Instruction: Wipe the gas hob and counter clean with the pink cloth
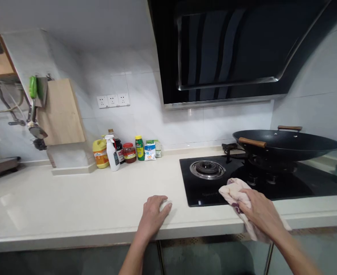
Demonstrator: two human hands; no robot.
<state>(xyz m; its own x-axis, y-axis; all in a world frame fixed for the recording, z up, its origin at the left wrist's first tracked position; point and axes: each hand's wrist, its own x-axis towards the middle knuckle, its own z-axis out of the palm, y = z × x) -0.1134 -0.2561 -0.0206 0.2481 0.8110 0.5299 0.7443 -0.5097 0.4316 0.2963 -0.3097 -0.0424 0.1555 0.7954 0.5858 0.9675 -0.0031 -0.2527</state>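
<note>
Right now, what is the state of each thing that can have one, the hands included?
left hand: open, flat on the countertop
right hand: closed on the cloth
cloth: crumpled, on the stove's front edge
wok: empty, on the right burner
left burner: bare, no flame
spray bottle: upright

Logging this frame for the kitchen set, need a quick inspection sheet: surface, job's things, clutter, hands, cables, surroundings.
Surface: pale stone countertop, glossy; black glass gas hob set into it.
Job's things: crumpled whitish cloth with dark red marks, lying on the hob's front edge.
Clutter: row of bottles and jars against the wall; black wok with wooden handles on the right burner.
Hands: left hand flat on the countertop, holding nothing; right hand has its grip on the cloth.
Cables: nothing seen.
Surroundings: black range hood, wooden cutting board against the white tiled wall, three wall sockets.
</note>
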